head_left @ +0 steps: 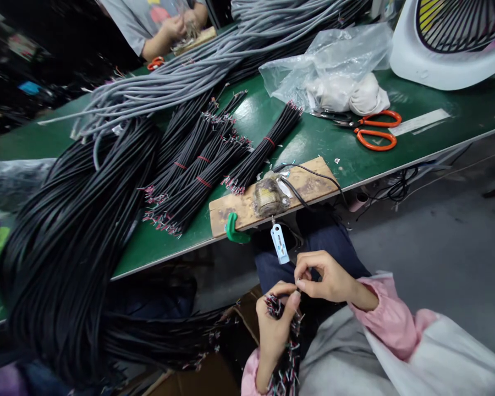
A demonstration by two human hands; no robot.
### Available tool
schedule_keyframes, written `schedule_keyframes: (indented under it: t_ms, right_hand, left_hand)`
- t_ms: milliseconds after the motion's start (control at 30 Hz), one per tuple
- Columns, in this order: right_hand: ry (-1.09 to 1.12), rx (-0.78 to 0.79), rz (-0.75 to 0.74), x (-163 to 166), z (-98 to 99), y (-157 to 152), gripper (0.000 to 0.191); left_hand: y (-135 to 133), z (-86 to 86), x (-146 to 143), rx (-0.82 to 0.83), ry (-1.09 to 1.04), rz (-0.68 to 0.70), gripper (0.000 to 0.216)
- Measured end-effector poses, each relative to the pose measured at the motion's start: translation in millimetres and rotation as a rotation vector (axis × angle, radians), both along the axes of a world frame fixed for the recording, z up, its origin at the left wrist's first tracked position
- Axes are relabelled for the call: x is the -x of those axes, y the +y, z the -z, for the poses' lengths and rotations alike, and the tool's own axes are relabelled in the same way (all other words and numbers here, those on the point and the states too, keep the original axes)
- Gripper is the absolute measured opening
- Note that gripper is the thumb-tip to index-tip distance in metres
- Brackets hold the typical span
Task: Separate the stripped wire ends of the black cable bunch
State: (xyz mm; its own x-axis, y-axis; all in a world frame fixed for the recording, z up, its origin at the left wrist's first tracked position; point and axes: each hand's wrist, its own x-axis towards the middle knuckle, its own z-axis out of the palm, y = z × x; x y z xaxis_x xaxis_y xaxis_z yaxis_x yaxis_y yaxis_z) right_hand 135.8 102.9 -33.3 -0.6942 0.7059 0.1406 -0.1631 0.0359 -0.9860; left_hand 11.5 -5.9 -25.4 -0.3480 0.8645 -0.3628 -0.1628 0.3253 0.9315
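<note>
My left hand (272, 324) is closed round a bunch of black cables (289, 357) whose stripped ends show small red, white and blue wires. The fingertips of my right hand (328, 276) pinch together right at the left thumb and forefinger. What sits in that pinch is too small to make out. Both hands are above my lap, just off the table's front edge. Nearby, a light-blue clip (279, 243) hangs from a wooden board (313, 176), which a green clamp (235, 230) holds at the edge.
Tied black cable bundles (268, 143) and long grey cables (214, 69) lie across the green table (416, 148). Orange-handled scissors (377, 131), a plastic bag (325, 52) and a white fan (449, 66) are to the right. Loose black cables (74, 247) drape over the left edge. A co-worker's hands (179, 25) work opposite.
</note>
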Motion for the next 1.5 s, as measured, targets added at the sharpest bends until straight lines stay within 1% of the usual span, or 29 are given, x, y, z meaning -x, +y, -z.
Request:
schedule_keyframes:
  t_ms: [100, 167, 233, 367, 500, 567, 633, 700, 800, 867, 967, 1167, 1333, 1433, 1500]
  right_hand:
    - [0.019, -0.022, -0.086, -3.6, -2.8, 3.1, 0.013]
    - [0.027, -0.036, -0.078, -4.1, -4.4, 2.3, 0.015]
    - [0.026, -0.048, -0.017, -2.5, -5.0, -1.4, 0.017]
    - [0.009, -0.046, 0.13, 4.5, -3.8, -14.2, 0.017]
    - [0.006, -0.023, 0.251, 9.5, -2.6, -24.1, 0.017]
    - [0.007, -0.02, 0.279, 10.3, -2.4, -25.6, 0.017]
    - [0.007, -0.017, 0.277, 10.1, -2.1, -25.0, 0.016]
    - [0.001, -0.011, 0.259, 9.7, -1.2, -22.8, 0.016]
    - [-0.006, -0.004, 0.222, 8.9, 0.4, -18.7, 0.015]
    - [-0.005, -0.016, 0.205, 8.5, 0.7, -16.7, 0.015]
    - [-0.022, -0.051, 0.214, 8.1, -0.3, -16.2, 0.017]
    - [-0.059, -0.092, 0.279, 9.9, -1.3, -22.8, 0.019]
    - [-0.02, -0.067, 0.29, 11.3, 2.8, -24.9, 0.015]
    - [0.108, -0.001, 0.218, 12.5, 6.8, -22.9, 0.014]
    - [0.221, 0.085, 0.153, 13.5, 8.8, -21.5, 0.012]
  left_hand:
    - [0.8, -3.8, 2.2, -0.05, 0.1, 0.068, 0.017]
    - [0.5, -6.0, 2.7, -0.079, 0.122, 0.087, 0.017]
    - [-0.3, -7.2, 2.3, -0.087, 0.081, 0.074, 0.019]
    - [-0.6, -7.4, -3.7, -0.079, -0.068, -0.007, 0.025]
    - [2.9, -10.7, -15.2, -0.089, -0.07, -0.117, 0.027]
    - [5.4, -13.6, -19.6, -0.084, -0.06, -0.155, 0.029]
    - [7.2, -15.5, -21.3, -0.088, -0.04, -0.157, 0.029]
    - [7.9, -15.5, -20.4, -0.09, 0.025, -0.139, 0.03]
    - [6.9, -12.5, -16.5, -0.082, 0.144, -0.114, 0.03]
    - [5.4, -10.0, -13.9, -0.085, 0.186, -0.109, 0.029]
    - [2.8, -6.2, -10.6, -0.091, 0.204, -0.103, 0.027]
    - [0.2, -0.6, -5.5, -0.089, 0.192, -0.054, 0.023]
    - [0.8, -3.4, -6.5, -0.048, 0.13, -0.107, 0.025]
    - [0.8, -9.5, -9.5, -0.013, -0.021, -0.166, 0.028]
    - [1.4, -15.0, -11.6, -0.002, -0.162, -0.199, 0.029]
